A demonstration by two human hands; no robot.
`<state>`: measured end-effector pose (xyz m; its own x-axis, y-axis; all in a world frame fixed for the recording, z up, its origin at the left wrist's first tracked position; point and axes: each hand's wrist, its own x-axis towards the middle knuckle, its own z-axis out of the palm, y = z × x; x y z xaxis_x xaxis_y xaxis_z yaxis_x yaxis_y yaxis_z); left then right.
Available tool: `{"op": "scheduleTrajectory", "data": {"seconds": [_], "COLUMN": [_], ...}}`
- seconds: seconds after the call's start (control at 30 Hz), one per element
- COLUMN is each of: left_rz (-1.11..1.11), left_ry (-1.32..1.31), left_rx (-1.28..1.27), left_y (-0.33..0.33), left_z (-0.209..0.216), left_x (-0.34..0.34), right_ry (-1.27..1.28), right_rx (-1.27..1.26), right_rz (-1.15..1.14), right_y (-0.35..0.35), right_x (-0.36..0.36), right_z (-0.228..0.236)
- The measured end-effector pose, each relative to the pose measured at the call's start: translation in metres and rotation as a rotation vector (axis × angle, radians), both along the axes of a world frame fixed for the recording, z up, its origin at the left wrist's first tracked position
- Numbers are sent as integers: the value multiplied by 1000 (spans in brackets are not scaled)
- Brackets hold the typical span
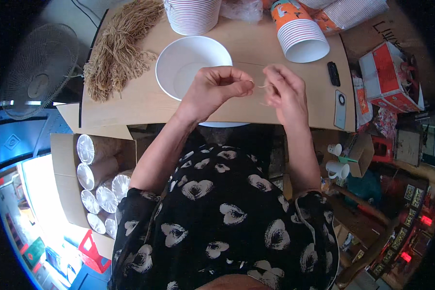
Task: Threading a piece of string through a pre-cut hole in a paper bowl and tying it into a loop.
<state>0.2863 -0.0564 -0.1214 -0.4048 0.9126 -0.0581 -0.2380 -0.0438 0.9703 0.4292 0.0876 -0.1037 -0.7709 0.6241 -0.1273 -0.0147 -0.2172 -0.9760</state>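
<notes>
Both my hands are raised over the front part of the table. Thumb and fingertips of my left hand (217, 91) are pinched on a short, thin tan string (261, 86). Just to the right, my right hand (289, 93) is closed with curled fingers, slightly blurred, and the string runs to it across the small gap. Behind my left hand stands a large white paper tub (191, 46), its mouth facing up; my wrist covers part of its rim. A thick bundle of tan strings (118, 53) lies at the table's far left.
Stacked white tubs (193, 14) and a tipped stack with orange print (302, 36) stand at the back. A black object (333, 73) and a phone (340, 108) lie at the table's right. Left below, a cardboard box (65, 159) holds wrapped stacks; a fan (41, 72) stands beyond.
</notes>
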Motion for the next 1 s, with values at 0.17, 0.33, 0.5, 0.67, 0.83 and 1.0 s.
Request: {"op": "scheduleTrajectory", "data": {"seconds": [0.17, 0.33, 0.5, 0.67, 0.83, 1.0], "left_rz": [-38, -50, -63, -82, -82, -68], "left_ry": [-123, -88, 12, 184, 32, -128], "left_rx": [50, 31, 16, 42, 129, 148], "left_y": [-1, -3, -6, -11, -9, -8], "left_z": [-2, 0, 4, 10, 4, 0], "left_x": [-1, -2, -3, 0, 1, 4], "right_ry": [-64, -92, -124, -118, 14, 123], "right_rx": [-141, -61, 131, 125, -125, -353], "right_rz": [134, 237, 330, 456, 369, 313], "right_y": [-1, -5, -1, 7, -3, -11], "right_x": [2, 6, 8, 10, 12, 13], "right_z": [-2, 8, 7, 6, -2, -9]}}
